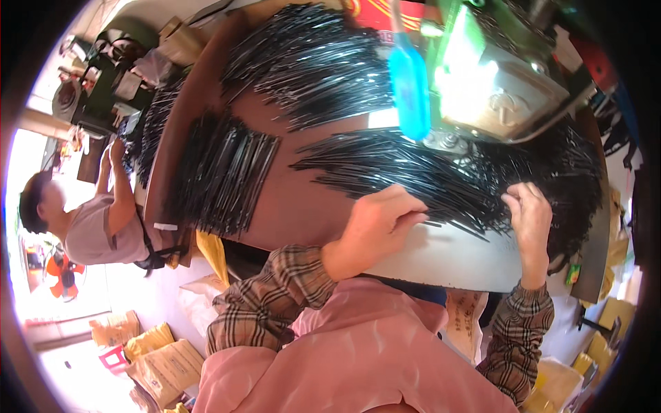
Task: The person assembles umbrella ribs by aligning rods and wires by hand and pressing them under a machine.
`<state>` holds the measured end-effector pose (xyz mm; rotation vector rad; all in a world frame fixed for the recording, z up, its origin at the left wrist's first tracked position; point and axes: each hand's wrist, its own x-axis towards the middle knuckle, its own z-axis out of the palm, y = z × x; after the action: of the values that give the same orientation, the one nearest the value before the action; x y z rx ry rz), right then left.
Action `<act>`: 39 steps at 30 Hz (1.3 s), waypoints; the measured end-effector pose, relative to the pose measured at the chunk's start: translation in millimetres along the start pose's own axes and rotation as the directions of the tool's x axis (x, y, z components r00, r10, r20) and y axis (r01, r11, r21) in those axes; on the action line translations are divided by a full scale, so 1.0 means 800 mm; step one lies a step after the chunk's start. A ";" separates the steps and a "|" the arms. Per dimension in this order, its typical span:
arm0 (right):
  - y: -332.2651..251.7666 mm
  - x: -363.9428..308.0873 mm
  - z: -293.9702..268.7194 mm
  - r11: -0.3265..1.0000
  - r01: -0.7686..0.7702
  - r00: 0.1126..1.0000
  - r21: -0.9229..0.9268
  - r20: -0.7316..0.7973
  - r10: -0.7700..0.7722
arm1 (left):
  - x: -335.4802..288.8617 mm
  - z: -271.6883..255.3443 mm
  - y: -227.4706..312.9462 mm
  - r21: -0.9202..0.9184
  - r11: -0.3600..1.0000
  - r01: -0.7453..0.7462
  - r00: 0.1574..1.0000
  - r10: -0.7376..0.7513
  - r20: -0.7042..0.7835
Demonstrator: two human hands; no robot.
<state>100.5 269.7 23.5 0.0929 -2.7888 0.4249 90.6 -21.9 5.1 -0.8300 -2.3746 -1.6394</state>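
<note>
Heaps of thin, glossy black rods cover the brown and white table (303,213). My left hand (379,224) is closed in a pinch over the table's near side, just short of the middle pile of rods (406,165). Whatever its fingertips hold, if anything, does not show. At that pile's right end my right hand (531,217) is closed too, thumb and fingertips together, beside a darker tangled heap (571,179). Any thing between those fingers is too small to make out. A translucent blue bottle (411,86) hangs or stands beyond the middle pile.
A metal machine (509,96) with a bright lamp stands at the far right. More rods lie in a far heap (310,69) and a neat left stack (227,175). Another person (103,220) works at the left. Sacks (165,368) and an orange fan (64,275) are behind.
</note>
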 end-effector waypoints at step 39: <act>-0.110 0.011 0.052 0.615 0.043 0.976 0.788 -0.165 0.144 | 0.084 0.030 -0.027 -0.440 0.808 0.392 0.912 -0.402 0.076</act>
<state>89.1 173.3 13.0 0.1519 -2.1743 1.5647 28.0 18.4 5.2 -0.3620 -2.2951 -2.4098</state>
